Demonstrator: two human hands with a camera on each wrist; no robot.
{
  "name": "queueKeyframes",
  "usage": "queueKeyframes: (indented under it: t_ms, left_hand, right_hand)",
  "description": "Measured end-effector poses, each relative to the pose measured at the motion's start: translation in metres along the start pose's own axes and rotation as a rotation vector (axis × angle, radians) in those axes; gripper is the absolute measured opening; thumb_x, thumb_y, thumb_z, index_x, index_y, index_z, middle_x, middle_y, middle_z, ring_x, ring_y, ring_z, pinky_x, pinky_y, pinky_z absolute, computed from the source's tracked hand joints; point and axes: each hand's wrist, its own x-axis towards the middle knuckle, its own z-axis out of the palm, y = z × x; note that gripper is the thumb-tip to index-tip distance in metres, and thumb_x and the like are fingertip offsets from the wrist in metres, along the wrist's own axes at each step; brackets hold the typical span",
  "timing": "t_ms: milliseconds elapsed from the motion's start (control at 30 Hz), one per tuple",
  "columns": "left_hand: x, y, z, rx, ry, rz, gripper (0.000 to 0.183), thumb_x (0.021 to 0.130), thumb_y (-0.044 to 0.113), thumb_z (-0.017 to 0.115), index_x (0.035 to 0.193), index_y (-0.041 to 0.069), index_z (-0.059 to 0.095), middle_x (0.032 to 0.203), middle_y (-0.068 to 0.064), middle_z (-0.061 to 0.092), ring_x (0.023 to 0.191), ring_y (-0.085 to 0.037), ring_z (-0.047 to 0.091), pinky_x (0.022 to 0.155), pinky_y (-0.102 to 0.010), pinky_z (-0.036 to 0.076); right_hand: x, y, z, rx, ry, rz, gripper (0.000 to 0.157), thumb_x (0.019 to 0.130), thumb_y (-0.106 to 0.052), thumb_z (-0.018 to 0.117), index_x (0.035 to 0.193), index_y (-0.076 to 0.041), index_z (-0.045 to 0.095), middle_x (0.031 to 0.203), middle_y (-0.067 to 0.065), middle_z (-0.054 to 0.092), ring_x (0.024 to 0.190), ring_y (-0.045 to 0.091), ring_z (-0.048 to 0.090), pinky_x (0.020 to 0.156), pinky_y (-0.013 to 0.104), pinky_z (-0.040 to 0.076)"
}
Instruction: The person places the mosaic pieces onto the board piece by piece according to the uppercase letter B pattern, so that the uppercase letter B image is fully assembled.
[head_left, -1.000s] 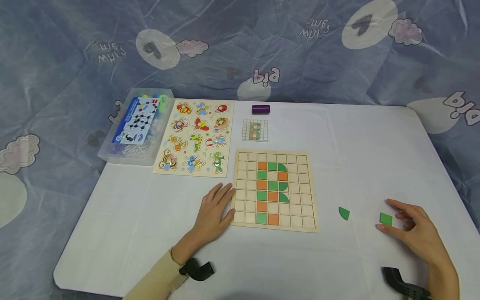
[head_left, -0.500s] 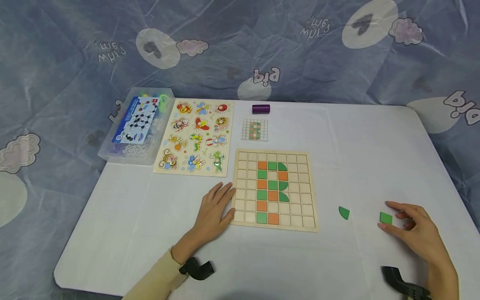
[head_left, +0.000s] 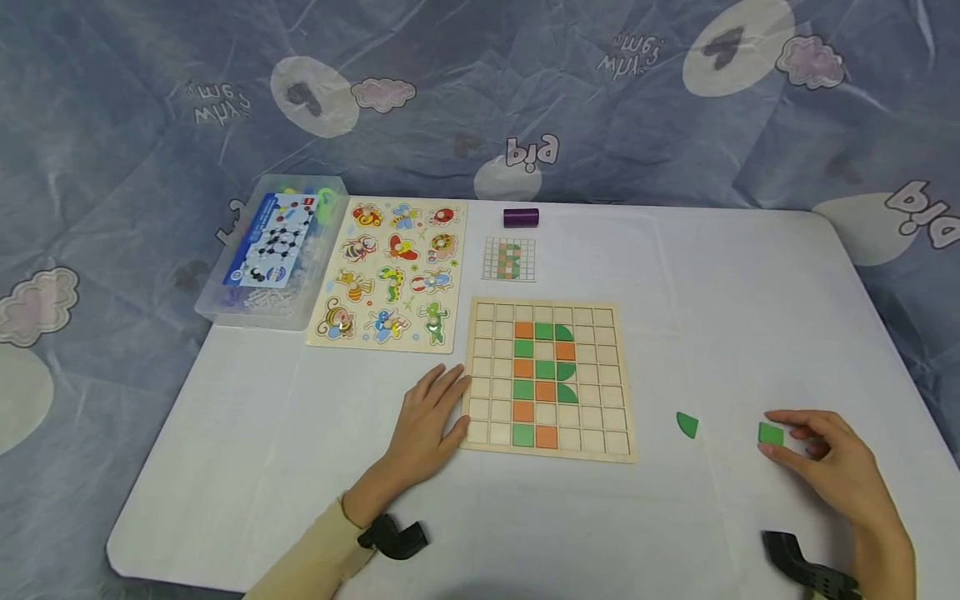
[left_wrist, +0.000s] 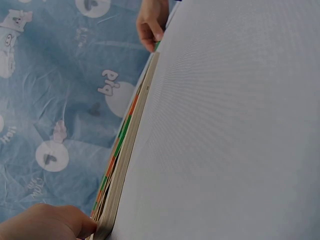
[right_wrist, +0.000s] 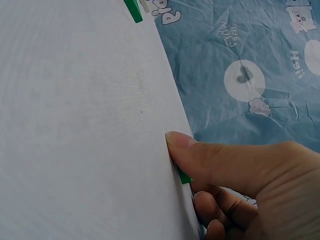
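Observation:
My left hand [head_left: 427, 425] rests at the left edge of a wooden grid board [head_left: 491, 400], fingertips on its rim. Orange and green squares and green quarter-round tiles fill several cells of it. Far to the right, my right hand [head_left: 828, 454] has thumb and forefinger around opposite edges of a green square tile [head_left: 771, 433] on the table. In the right wrist view the thumb [right_wrist: 182, 145] partly hides this tile [right_wrist: 184, 176]. Between board and right hand lies a loose green quarter-round tile [head_left: 687, 425].
Behind the board are a small pattern card [head_left: 510, 259] and a dark purple cylinder [head_left: 521, 217]. An insect puzzle board [head_left: 386, 275] lies at the back left, beside a clear plastic box [head_left: 213, 300] with a blue card. A patterned cloth [head_left: 600, 125] hangs behind the white table [head_left: 735, 275].
The right forefinger has come down toward the thumb, narrowing the gap around the green square tile. My left hand and the board stay where they were.

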Motion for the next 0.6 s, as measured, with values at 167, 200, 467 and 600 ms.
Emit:
queueKeyframes:
  t_ms: [167, 200, 467, 600]
  left_hand:
    - [0.0001, 0.0001, -0.0003, -0.001, 0.004, 0.001, 0.051, 0.091, 0.021, 0.058, 0.140, 0.008, 0.052, 0.150, -0.010, 0.046, 0.143, -0.032, 0.033, 0.107, -0.056, 0.032]
    - [0.0001, -0.0001, -0.0002, 0.001, 0.003, 0.001, 0.051, 0.091, 0.021, 0.058, 0.140, 0.008, 0.052, 0.150, -0.010, 0.046, 0.143, -0.032, 0.033, 0.107, -0.056, 0.032]
    - [-0.0001, -0.0017, 0.0010, 0.004, 0.004, 0.003, 0.051, 0.091, 0.021, 0.058, 0.140, 0.008, 0.052, 0.150, -0.009, 0.046, 0.142, -0.032, 0.033, 0.107, -0.055, 0.033]
    - [-0.0002, -0.0023, 0.0018, 0.006, 0.004, 0.004, 0.051, 0.091, 0.021, 0.058, 0.141, 0.008, 0.052, 0.151, -0.009, 0.046, 0.143, -0.032, 0.033, 0.107, -0.055, 0.033]
  right_hand:
    - [-0.0004, -0.0014, -0.0011, 0.010, 0.000, 0.008, 0.033, 0.080, -0.011, 0.079, 0.109, -0.001, 0.067, 0.096, -0.033, 0.044, 0.084, -0.013, 0.041, 0.065, 0.010, 0.032]
    - [-0.0005, -0.0018, -0.0011, 0.008, -0.001, 0.010, 0.032, 0.081, -0.011, 0.079, 0.108, -0.002, 0.067, 0.096, -0.034, 0.044, 0.083, -0.013, 0.041, 0.065, 0.010, 0.032]
    - [0.0017, -0.0040, 0.0003, -0.018, 0.020, 0.003, 0.032, 0.081, -0.010, 0.079, 0.109, 0.001, 0.068, 0.091, -0.030, 0.045, 0.079, -0.010, 0.040, 0.063, 0.009, 0.033]
    - [0.0041, -0.0086, 0.0021, -0.029, 0.045, -0.012, 0.033, 0.080, -0.009, 0.079, 0.109, 0.001, 0.068, 0.085, -0.021, 0.048, 0.072, -0.011, 0.042, 0.061, 0.008, 0.036]
